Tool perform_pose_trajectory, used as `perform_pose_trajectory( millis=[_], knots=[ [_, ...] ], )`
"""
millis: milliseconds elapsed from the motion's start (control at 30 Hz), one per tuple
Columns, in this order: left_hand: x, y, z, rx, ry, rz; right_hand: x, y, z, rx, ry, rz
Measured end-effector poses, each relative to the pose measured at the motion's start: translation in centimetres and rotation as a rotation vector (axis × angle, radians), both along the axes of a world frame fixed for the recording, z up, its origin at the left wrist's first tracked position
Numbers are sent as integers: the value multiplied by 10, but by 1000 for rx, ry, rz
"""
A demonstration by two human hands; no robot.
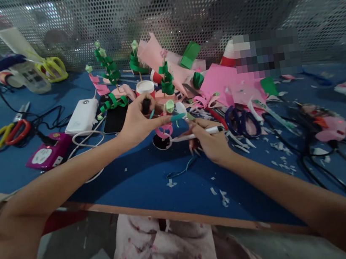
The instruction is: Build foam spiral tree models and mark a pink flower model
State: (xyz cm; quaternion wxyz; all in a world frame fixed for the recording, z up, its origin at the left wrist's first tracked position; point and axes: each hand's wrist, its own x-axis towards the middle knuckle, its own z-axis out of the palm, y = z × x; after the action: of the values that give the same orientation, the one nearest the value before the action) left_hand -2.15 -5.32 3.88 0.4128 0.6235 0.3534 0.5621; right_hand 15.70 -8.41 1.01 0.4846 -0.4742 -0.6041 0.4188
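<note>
My left hand (139,119) is closed in a pinch by a small white piece (181,109), probably paper. A black item like a marker cap (146,106) sits in its curled fingers, and a teal tip (177,117) shows at the thumb. My right hand (211,141) grips a white marker (197,134) with a black end, held almost level, its fingertips near the white piece. Below my hands stands a pink paper spiral (164,131) on a dark round base (162,143), with a light green paper star (169,105) above it.
Green paper spiral trees (110,69) stand behind, near a paper cup (145,87) and pink paper sheets (218,83). Blue-handled scissors (242,122) lie right. Left are a power bank (82,117), purple power strip (49,151) and scissors (18,130). Paper scraps (281,155) and cables (305,163) lie right.
</note>
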Motion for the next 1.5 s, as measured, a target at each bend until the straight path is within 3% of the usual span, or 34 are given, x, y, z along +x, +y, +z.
perform_pose_trajectory(
  millis=[300,700,1000,1100,1233,1333,1500],
  knots=[
    [-1,6,6,37,49,3,-2,0,-1,-5,-24,33],
    [-4,12,-1,202,153,-70,-3,1,-2,-27,-47,77],
    [-3,12,-3,216,149,-84,-2,1,-1,-4,-79,130],
    [-3,12,-3,231,163,-85,-2,0,0,9,-78,91],
    [-4,12,-3,265,183,-64,-2,-2,-1,-39,-78,157],
    [-4,12,-4,275,189,-64,-2,-5,-1,30,-97,107],
    [-4,11,-6,304,183,-28,-2,-12,2,161,-211,143]
  ],
)
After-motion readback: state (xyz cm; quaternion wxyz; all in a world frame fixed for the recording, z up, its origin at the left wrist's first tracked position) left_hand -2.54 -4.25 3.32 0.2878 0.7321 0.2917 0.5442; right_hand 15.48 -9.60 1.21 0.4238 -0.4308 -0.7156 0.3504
